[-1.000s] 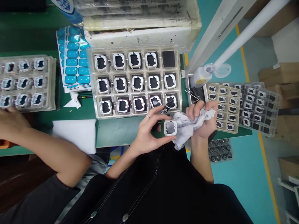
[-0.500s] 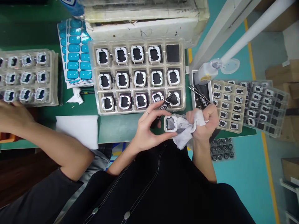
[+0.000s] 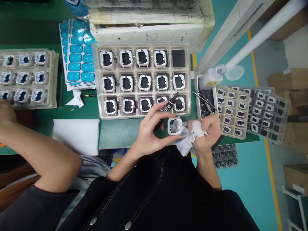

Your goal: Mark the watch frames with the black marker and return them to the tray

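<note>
Between thumb and fingers, my left hand grips a white square watch-case frame in front of my body. A black marker-like pen or small tube with a pointed tip is also tucked between its fingers. My right hand is closed around a crumpled white cloth, pressed against the right side of the frame; cloth shows through the frame's opening. Just beyond my hands lies a clear plastic tray with rows of similar white frames, its far right compartment showing only a dark pad.
Blue adhesive sheets, a folded white cloth and another tray lie left, near a co-worker's arm. A white box stands behind. Tweezers, a plastic bottle and smaller trays are at the right.
The co-worker's arm has moved left. My hands keep hold of the frame and cloth, with the right fist slightly turned and the cloth shifted a little.
</note>
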Tool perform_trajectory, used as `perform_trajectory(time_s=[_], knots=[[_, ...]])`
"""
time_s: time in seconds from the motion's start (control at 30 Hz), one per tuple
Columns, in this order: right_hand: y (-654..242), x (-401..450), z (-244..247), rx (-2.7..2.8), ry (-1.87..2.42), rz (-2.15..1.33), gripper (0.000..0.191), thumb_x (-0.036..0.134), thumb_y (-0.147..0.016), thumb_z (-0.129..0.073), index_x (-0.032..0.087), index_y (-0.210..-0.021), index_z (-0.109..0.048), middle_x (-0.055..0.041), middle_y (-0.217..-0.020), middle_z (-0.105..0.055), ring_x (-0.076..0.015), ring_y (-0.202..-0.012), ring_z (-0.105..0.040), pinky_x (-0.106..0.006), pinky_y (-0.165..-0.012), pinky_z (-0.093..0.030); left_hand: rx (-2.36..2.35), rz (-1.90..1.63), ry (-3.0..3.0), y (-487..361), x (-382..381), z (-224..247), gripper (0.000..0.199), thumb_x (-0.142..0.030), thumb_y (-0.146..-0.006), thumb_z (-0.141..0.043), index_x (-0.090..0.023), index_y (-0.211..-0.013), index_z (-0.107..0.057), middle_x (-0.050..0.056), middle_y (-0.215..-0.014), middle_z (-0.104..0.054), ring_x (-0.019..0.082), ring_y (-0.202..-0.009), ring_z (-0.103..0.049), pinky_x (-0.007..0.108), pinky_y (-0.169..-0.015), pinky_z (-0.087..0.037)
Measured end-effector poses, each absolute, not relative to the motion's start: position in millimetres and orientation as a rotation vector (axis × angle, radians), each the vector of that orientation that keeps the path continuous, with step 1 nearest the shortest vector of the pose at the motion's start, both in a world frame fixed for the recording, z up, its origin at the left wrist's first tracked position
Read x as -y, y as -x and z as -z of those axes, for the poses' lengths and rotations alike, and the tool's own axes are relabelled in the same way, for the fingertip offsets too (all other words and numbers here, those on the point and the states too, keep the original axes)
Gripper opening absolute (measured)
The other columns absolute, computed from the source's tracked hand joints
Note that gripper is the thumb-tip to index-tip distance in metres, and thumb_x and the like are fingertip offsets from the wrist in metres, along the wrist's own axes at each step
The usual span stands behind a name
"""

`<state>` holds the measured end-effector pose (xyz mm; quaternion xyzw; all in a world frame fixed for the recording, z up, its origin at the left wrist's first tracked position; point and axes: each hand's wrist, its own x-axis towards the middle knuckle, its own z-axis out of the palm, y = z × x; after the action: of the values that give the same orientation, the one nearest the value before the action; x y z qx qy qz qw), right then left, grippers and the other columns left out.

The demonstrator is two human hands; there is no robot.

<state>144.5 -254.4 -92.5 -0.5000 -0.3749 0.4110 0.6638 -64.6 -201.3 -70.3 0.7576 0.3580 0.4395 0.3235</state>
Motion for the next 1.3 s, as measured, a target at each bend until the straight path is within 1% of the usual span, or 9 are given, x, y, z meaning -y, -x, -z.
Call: perform_trajectory(time_s=[0.1,0.23,0.5,0.6,0.8,0.97,1.13,1.23,1.3], knots=[[-141,252,92,0.958,1.141,-0.675,0.057,0.039,-0.100,-0.092,0.030,-0.075,-0.041,0.0084,-0.068,-0.026,-0.0142,-0.049,-0.042,-0.036,-0.050,-0.030,-0.924,-1.173,-2.002,64,200,69,0.055,-0.057,-0.093,-0.100,-0.027,-0.133,-0.077,0.015,-0.162,-0.072,0.041,-0.153,-0.068,0.057,-0.109,-0.070],[-138,251,92,1.027,1.150,-0.657,0.064,0.040,-0.102,-0.089,0.029,-0.072,-0.034,0.0089,-0.065,-0.020,-0.0139,-0.047,-0.035,-0.037,-0.048,-0.029,-0.918,-1.153,-2.021,63,198,67,0.054,-0.058,-0.096,-0.097,-0.027,-0.135,-0.076,0.016,-0.165,-0.069,0.038,-0.140,-0.076,0.043,-0.085,-0.072],[-137,248,71,1.226,1.215,-0.637,0.062,0.030,-0.099,-0.087,0.026,-0.069,-0.033,0.0082,-0.065,-0.027,-0.0113,-0.052,-0.024,-0.035,-0.051,-0.021,-0.908,-1.124,-2.042,61,198,67,0.051,-0.050,-0.098,-0.097,-0.029,-0.139,-0.074,0.016,-0.168,-0.065,0.032,-0.121,-0.082,0.035,-0.068,-0.068],[-137,246,60,1.300,1.264,-0.663,0.059,0.025,-0.098,-0.086,0.025,-0.069,-0.035,0.0074,-0.067,-0.034,-0.0115,-0.057,-0.027,-0.034,-0.054,-0.021,-0.896,-1.101,-2.043,61,198,69,0.046,-0.045,-0.102,-0.093,-0.029,-0.141,-0.073,0.016,-0.170,-0.064,0.032,-0.121,-0.083,0.037,-0.073,-0.071],[-135,246,51,1.316,1.301,-0.716,0.053,0.019,-0.100,-0.079,0.025,-0.072,-0.035,0.0074,-0.068,-0.036,-0.0114,-0.059,-0.029,-0.033,-0.057,-0.023,-0.857,-1.105,-2.139,61,198,74,0.041,-0.038,-0.109,-0.086,-0.028,-0.145,-0.071,0.016,-0.172,-0.064,0.038,-0.147,-0.076,0.053,-0.110,-0.074],[-136,246,50,1.342,1.314,-0.759,0.046,0.014,-0.094,-0.076,0.025,-0.072,-0.037,0.0075,-0.069,-0.037,-0.0122,-0.061,-0.029,-0.033,-0.059,-0.023,-0.838,-1.119,-2.174,61,197,78,0.043,-0.039,-0.108,-0.087,-0.027,-0.146,-0.070,0.017,-0.173,-0.063,0.038,-0.149,-0.075,0.053,-0.113,-0.073],[-142,246,50,1.231,1.316,-0.738,0.045,0.009,-0.090,-0.073,0.025,-0.072,-0.035,0.0080,-0.069,-0.033,-0.0119,-0.061,-0.023,-0.033,-0.059,-0.023,-0.842,-1.171,-2.139,62,196,77,0.050,-0.042,-0.101,-0.096,-0.026,-0.142,-0.072,0.017,-0.169,-0.065,0.035,-0.133,-0.081,0.041,-0.087,-0.075],[-147,248,54,1.187,1.303,-0.711,0.055,0.017,-0.096,-0.080,0.026,-0.072,-0.032,0.0082,-0.069,-0.031,-0.0119,-0.059,-0.024,-0.034,-0.057,-0.024,-0.829,-1.204,-2.100,63,196,75,0.056,-0.050,-0.096,-0.100,-0.025,-0.139,-0.074,0.017,-0.166,-0.067,0.028,-0.114,-0.083,0.031,-0.066,-0.066],[-149,248,59,1.156,1.287,-0.725,0.059,0.027,-0.101,-0.082,0.027,-0.073,-0.030,0.0081,-0.069,-0.030,-0.0120,-0.058,-0.028,-0.035,-0.056,-0.026,-0.840,-1.215,-2.078,64,196,75,0.058,-0.054,-0.095,-0.100,-0.025,-0.138,-0.074,0.017,-0.165,-0.068,0.026,-0.109,-0.082,0.029,-0.064,-0.064]])
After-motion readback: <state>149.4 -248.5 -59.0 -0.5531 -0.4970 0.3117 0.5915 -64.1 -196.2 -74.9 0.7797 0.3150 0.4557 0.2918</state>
